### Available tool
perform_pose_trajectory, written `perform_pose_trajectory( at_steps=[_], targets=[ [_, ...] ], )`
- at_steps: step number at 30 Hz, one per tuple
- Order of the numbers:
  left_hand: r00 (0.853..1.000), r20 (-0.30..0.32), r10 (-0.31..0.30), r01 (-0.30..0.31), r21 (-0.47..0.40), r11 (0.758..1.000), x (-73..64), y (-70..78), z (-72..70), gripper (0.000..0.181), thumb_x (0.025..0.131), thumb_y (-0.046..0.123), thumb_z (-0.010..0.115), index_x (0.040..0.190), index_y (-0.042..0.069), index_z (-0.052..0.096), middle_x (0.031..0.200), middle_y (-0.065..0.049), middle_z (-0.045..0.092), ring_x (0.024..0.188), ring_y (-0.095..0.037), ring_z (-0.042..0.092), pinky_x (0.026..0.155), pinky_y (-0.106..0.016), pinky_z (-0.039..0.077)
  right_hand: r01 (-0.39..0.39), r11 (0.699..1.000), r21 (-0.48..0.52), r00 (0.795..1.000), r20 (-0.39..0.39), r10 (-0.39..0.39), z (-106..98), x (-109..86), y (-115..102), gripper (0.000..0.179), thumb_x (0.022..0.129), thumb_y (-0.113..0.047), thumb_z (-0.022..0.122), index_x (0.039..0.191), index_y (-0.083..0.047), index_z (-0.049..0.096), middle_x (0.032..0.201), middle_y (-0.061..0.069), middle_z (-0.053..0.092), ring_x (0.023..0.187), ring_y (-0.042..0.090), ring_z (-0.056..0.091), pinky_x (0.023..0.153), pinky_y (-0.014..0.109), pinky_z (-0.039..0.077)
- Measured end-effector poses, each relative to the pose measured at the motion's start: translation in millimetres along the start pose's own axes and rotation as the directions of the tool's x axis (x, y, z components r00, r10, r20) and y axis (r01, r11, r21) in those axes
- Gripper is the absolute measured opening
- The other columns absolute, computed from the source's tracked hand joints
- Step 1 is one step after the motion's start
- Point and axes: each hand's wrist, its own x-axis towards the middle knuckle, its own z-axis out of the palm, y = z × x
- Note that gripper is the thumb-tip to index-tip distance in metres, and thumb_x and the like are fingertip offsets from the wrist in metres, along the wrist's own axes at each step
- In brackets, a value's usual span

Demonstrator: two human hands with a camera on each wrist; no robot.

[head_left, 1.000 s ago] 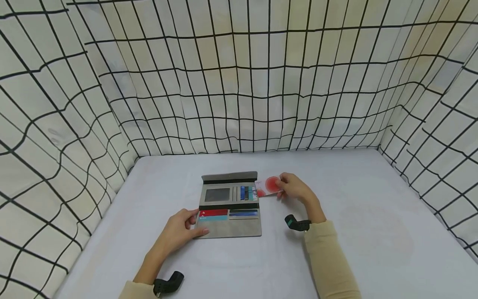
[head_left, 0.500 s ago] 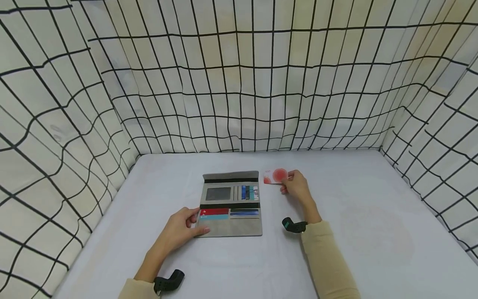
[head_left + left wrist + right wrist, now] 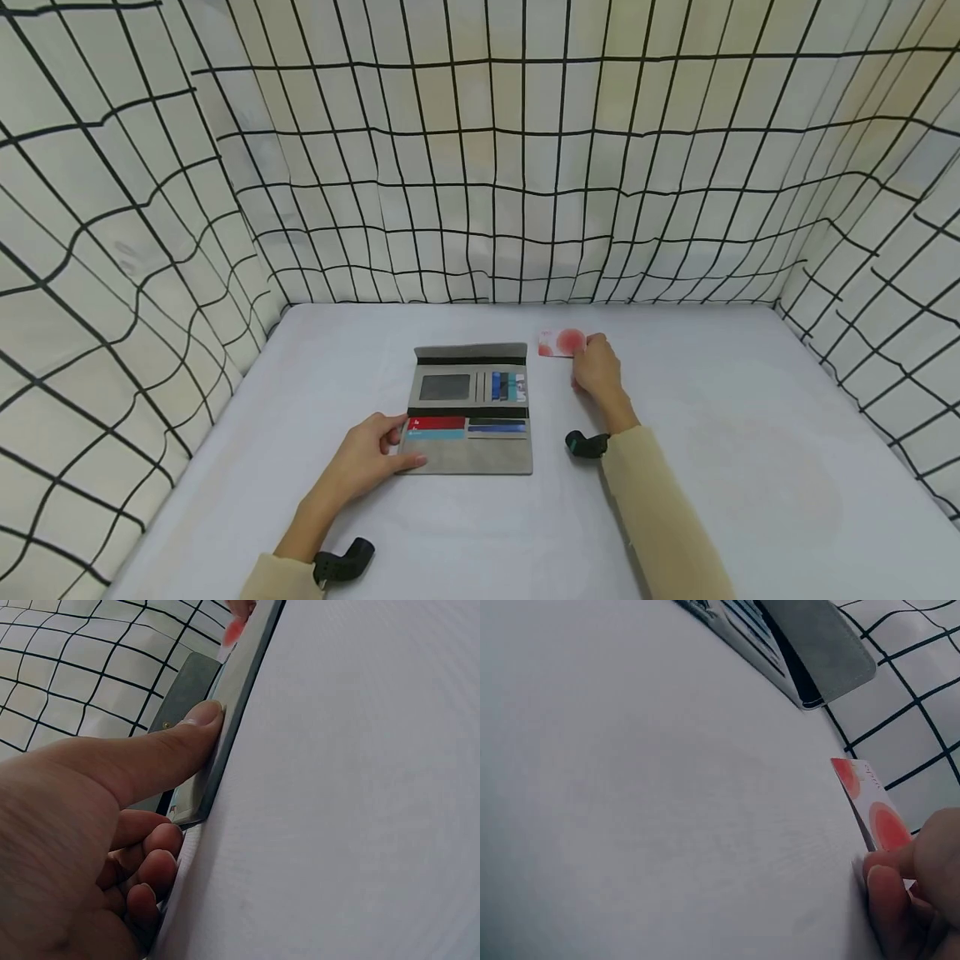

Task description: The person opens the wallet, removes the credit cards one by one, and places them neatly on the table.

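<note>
A grey wallet (image 3: pixel 480 457) lies unfolded on the white table, its flap at the far side. Red, light blue and dark blue cards (image 3: pixel 437 424) sit in its slots, and a dark window shows in the upper panel. My left hand (image 3: pixel 363 457) holds the wallet's near left edge; in the left wrist view the thumb (image 3: pixel 176 750) presses on top while the other fingers curl beside the edge. Right of the flap, my right hand (image 3: pixel 598 368) pinches a white card with red circles (image 3: pixel 557 342) by its right end. The right wrist view shows this card (image 3: pixel 885 817) tilted, close above or on the tabletop.
The white table (image 3: pixel 675 500) stretches out around the wallet. A white backdrop with black netting (image 3: pixel 510 208) stands along the far side and both flanks. Black wrist devices (image 3: pixel 345 561) are strapped to both wrists.
My right hand has carried the red-circled card away from the wallet's right edge, toward the far right, and lowered it near the table. The left hand keeps its place on the wallet.
</note>
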Motion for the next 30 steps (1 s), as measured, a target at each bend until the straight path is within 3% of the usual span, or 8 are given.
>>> perform_pose_trajectory(
  at_steps=[5,8,14,21,30],
  targets=[
    [1.000,-0.001,0.006,-0.006,0.000,1.000,0.2,1.1,-4.4,0.078,0.075,0.043,0.086,0.134,-0.002,0.061,0.086,-0.001,0.050,0.077,-0.013,0.044,0.062,-0.024,0.036,-0.027,0.998,-0.060,0.999,-0.046,0.024,4.8,7.0,-6.8,0.043,0.104,-0.024,0.043,0.132,0.009,0.048,0.118,0.026,0.060,0.101,0.042,0.063,0.089,0.053,0.051],
    [1.000,-0.003,0.001,-0.001,0.007,1.000,-0.3,0.6,-6.5,0.078,0.075,0.043,0.087,0.134,-0.002,0.061,0.085,-0.001,0.049,0.077,-0.013,0.044,0.062,-0.024,0.035,-0.027,0.996,-0.087,0.998,-0.061,0.022,10.2,10.5,-9.6,0.044,0.104,-0.023,0.045,0.135,0.008,0.047,0.125,0.027,0.059,0.109,0.046,0.062,0.091,0.056,0.051],
    [1.000,-0.017,0.002,-0.002,0.009,1.000,0.0,-0.3,-6.4,0.078,0.075,0.043,0.086,0.134,-0.002,0.061,0.085,0.000,0.048,0.076,-0.012,0.043,0.061,-0.023,0.035,-0.030,0.990,-0.137,0.997,-0.069,0.020,12.9,18.4,-14.6,0.040,0.103,-0.023,0.046,0.136,0.000,0.040,0.124,0.026,0.058,0.107,0.048,0.063,0.089,0.057,0.050],
    [1.000,-0.015,0.005,-0.005,-0.024,1.000,-2.2,0.4,-2.8,0.078,0.074,0.042,0.087,0.133,-0.002,0.061,0.086,0.000,0.049,0.074,-0.010,0.043,0.061,-0.023,0.035,0.031,0.955,-0.296,0.999,0.032,-0.022,9.0,24.7,-15.5,0.039,0.105,-0.024,0.047,0.132,0.005,0.042,0.120,0.027,0.055,0.104,0.047,0.063,0.086,0.056,0.053],
    [1.000,-0.025,0.004,-0.004,-0.027,1.000,-3.6,2.5,-0.5,0.077,0.073,0.041,0.088,0.131,-0.002,0.063,0.084,0.001,0.048,0.073,-0.008,0.042,0.062,-0.022,0.036,0.047,0.945,-0.322,0.998,0.045,-0.034,10.9,29.7,-13.0,0.037,0.106,-0.024,0.045,0.136,-0.002,0.045,0.121,0.029,0.052,0.098,0.045,0.063,0.084,0.054,0.052]
  ],
)
